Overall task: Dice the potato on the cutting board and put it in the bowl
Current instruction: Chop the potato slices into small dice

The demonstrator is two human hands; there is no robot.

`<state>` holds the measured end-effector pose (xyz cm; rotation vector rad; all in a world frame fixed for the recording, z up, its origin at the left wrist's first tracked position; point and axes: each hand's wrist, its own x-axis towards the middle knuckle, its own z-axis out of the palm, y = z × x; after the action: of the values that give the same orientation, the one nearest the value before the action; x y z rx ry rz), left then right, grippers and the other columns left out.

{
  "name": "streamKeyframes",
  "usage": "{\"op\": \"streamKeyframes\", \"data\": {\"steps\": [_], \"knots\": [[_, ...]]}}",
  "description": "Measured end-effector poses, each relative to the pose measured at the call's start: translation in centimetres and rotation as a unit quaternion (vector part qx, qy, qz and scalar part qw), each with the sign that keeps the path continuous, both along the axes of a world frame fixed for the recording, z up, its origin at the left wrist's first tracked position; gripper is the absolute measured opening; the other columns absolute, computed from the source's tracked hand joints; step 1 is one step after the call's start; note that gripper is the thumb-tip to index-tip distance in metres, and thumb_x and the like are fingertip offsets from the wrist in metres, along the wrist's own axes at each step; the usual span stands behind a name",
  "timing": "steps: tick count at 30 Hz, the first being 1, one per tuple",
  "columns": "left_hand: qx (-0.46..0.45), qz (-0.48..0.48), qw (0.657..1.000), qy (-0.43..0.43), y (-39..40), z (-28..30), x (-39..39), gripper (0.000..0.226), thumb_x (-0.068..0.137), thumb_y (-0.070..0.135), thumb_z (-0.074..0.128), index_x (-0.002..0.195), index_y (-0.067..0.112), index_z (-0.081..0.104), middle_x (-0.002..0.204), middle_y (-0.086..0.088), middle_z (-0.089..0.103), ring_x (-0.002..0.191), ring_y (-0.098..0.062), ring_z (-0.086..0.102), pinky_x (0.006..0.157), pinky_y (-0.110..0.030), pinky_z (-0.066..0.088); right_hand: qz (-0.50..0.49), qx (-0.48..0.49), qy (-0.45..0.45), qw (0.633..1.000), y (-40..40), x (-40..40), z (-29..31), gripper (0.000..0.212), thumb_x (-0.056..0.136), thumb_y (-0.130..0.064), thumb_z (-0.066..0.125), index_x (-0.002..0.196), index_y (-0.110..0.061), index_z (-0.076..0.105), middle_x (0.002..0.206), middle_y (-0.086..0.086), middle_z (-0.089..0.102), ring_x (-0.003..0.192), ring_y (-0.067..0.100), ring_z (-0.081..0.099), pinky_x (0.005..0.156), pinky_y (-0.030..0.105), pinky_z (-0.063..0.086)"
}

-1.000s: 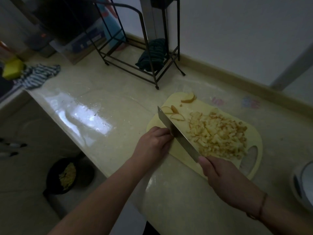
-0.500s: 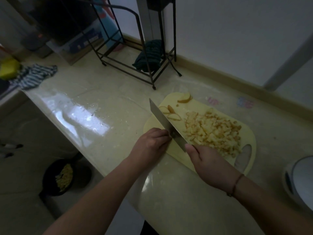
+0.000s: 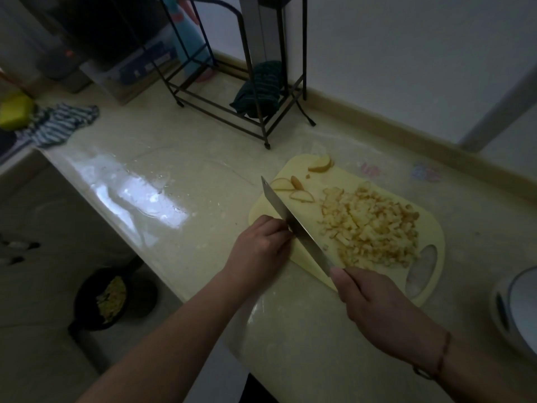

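- my right hand grips the knife handle, blade slanting across the cutting board.
- my left hand, fingers curled, rests at the board's near-left edge against the blade; whether it holds anything i can't tell.
- diced potato lies heaped right of the blade.

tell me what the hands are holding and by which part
The right hand grips the knife by its handle. The left hand is curled beside the blade; anything under it is hidden.
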<state>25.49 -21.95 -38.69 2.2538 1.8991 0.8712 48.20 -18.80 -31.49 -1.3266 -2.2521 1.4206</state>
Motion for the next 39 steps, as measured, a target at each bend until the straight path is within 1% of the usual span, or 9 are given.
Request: {"op": "streamKeyframes", "data": {"steps": [7, 14, 19, 21, 23, 26, 29, 37, 39], "knots": [[0.016, -0.006, 1.0, 0.003, 0.1, 0.4, 0.1, 0.019, 0.089, 0.013, 0.059, 0.087, 0.003, 0.076, 0.095, -0.008, 0.072, 0.08, -0.029, 0.064, 0.064, -0.035, 0.055, -0.002, 0.009, -0.028, 1.0, -0.7, 1.4, 0.0, 0.062, 0.079, -0.07, 0.023, 0.064, -0.015, 0.049, 0.057, 0.003, 0.054, 0.061, 0.013, 0.053, 0.064, 0.032, 0.041], [0.02, 0.004, 1.0, -0.017, -0.1, 0.1, 0.1, 0.015, 0.088, 0.01, 0.066, 0.094, 0.003, 0.078, 0.097, -0.008, 0.073, 0.084, -0.027, 0.065, 0.069, -0.034, 0.054, 0.01, 0.022, -0.054, 0.998, -0.9, 0.9, -0.2, 0.057, 0.082, -0.066, 0.021, 0.063, -0.019, 0.047, 0.057, -0.002, 0.052, 0.064, 0.008, 0.053, 0.06, 0.02, 0.037], [0.017, -0.01, 1.0, -0.008, 0.2, 0.1, -0.2, 0.015, 0.09, 0.011, 0.066, 0.094, 0.002, 0.077, 0.099, -0.008, 0.072, 0.083, -0.028, 0.065, 0.069, -0.035, 0.053, 0.029, 0.048, -0.047, 0.997, 0.7, -1.8, -1.0, 0.047, 0.098, -0.049, 0.031, 0.063, -0.019, 0.044, 0.057, -0.004, 0.046, 0.056, 0.008, 0.044, 0.059, 0.027, 0.028], [0.016, -0.023, 1.0, 0.005, 0.2, 0.1, -0.4, 0.017, 0.092, 0.013, 0.064, 0.093, 0.003, 0.077, 0.098, -0.008, 0.072, 0.083, -0.027, 0.064, 0.069, -0.033, 0.053, 0.028, 0.051, -0.041, 0.997, 1.3, -1.8, -1.1, 0.048, 0.098, -0.047, 0.032, 0.062, -0.018, 0.045, 0.056, -0.004, 0.046, 0.054, 0.007, 0.044, 0.056, 0.026, 0.028], [0.017, -0.028, 0.999, 0.012, 0.2, 0.1, -0.5, 0.018, 0.092, 0.015, 0.062, 0.09, 0.003, 0.076, 0.095, -0.008, 0.071, 0.083, -0.026, 0.063, 0.069, -0.033, 0.053, 0.017, 0.041, -0.034, 0.998, 1.8, -1.2, -0.9, 0.052, 0.094, -0.053, 0.027, 0.063, -0.016, 0.046, 0.055, -0.003, 0.046, 0.053, 0.008, 0.045, 0.054, 0.022, 0.031], [0.021, -0.021, 1.0, 0.007, 0.3, 0.0, -0.4, 0.016, 0.091, 0.014, 0.064, 0.086, 0.003, 0.075, 0.093, -0.008, 0.07, 0.082, -0.025, 0.063, 0.069, -0.034, 0.053, -0.008, 0.014, -0.024, 1.0, 2.1, -0.4, -0.7, 0.058, 0.085, -0.062, 0.023, 0.062, -0.014, 0.046, 0.051, -0.002, 0.045, 0.048, 0.009, 0.043, 0.055, 0.033, 0.034], [0.02, -0.017, 1.0, -0.003, 0.2, 0.2, -0.5, 0.013, 0.091, 0.012, 0.067, 0.086, 0.003, 0.075, 0.091, -0.009, 0.069, 0.082, -0.027, 0.063, 0.067, -0.035, 0.053, 0.002, 0.025, -0.018, 1.0, 1.7, -0.4, -0.5, 0.06, 0.084, -0.064, 0.023, 0.062, -0.014, 0.047, 0.052, -0.001, 0.048, 0.051, 0.01, 0.046, 0.06, 0.035, 0.039], [0.022, -0.013, 1.0, 0.009, -1.3, 0.9, -1.3, 0.01, 0.09, 0.009, 0.068, 0.087, 0.001, 0.074, 0.087, -0.011, 0.066, 0.078, -0.028, 0.06, 0.065, -0.035, 0.05, 0.02, 0.035, 0.001, 0.999, -0.2, -0.6, -0.2, 0.063, 0.083, -0.067, 0.024, 0.063, -0.012, 0.049, 0.056, 0.005, 0.052, 0.058, 0.015, 0.05, 0.058, 0.024, 0.036], [0.017, -0.017, 1.0, 0.015, -1.2, 0.9, -1.2, 0.007, 0.089, 0.008, 0.07, 0.089, 0.003, 0.075, 0.087, -0.01, 0.067, 0.078, -0.029, 0.061, 0.065, -0.034, 0.05, 0.021, 0.036, -0.007, 0.999, -0.3, -0.5, -0.5, 0.063, 0.082, -0.068, 0.024, 0.062, -0.013, 0.047, 0.056, 0.0, 0.051, 0.059, 0.014, 0.05, 0.057, 0.022, 0.036]]}}
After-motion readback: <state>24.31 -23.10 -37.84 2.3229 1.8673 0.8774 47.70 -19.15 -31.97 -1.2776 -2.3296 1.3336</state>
